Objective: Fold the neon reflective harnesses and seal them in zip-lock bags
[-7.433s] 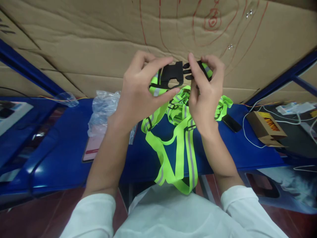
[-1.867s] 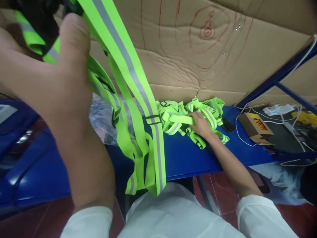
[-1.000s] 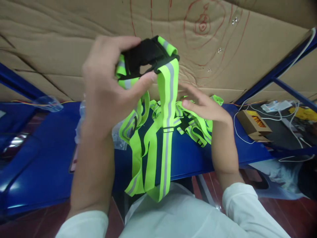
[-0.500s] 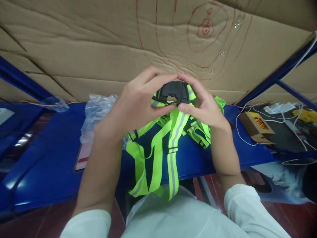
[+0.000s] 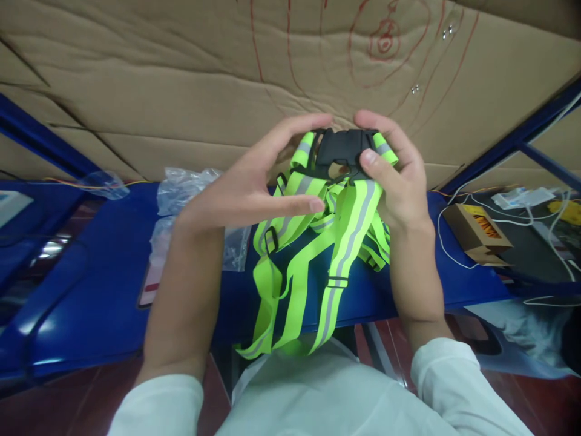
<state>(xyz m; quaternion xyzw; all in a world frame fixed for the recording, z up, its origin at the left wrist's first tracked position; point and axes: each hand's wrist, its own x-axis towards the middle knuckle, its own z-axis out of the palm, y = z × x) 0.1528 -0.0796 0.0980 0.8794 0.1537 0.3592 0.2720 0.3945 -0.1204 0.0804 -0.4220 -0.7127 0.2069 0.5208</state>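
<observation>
A neon-green reflective strap harness (image 5: 338, 242) hangs from a black plastic buckle (image 5: 344, 152) held up in front of me. My right hand (image 5: 394, 175) is closed on the buckle's right side, thumb on its front. My left hand (image 5: 254, 191) has its fingers stretched out and apart; its fingertips reach the strap just left of the buckle. The straps hang down over the blue table's (image 5: 113, 290) edge toward my lap. More green straps (image 5: 376, 242) lie bunched on the table behind my right wrist.
Crumpled clear plastic bags (image 5: 190, 194) lie on the table to the left, over a phone (image 5: 149, 284). A brown cardboard box (image 5: 476, 233) and white cables (image 5: 535, 212) sit at the right. A large cardboard sheet (image 5: 181, 91) with red drawings stands behind the table.
The buckle has passed from my left hand's grip into my right hand and risen slightly to the right. My left fingers have let go and spread.
</observation>
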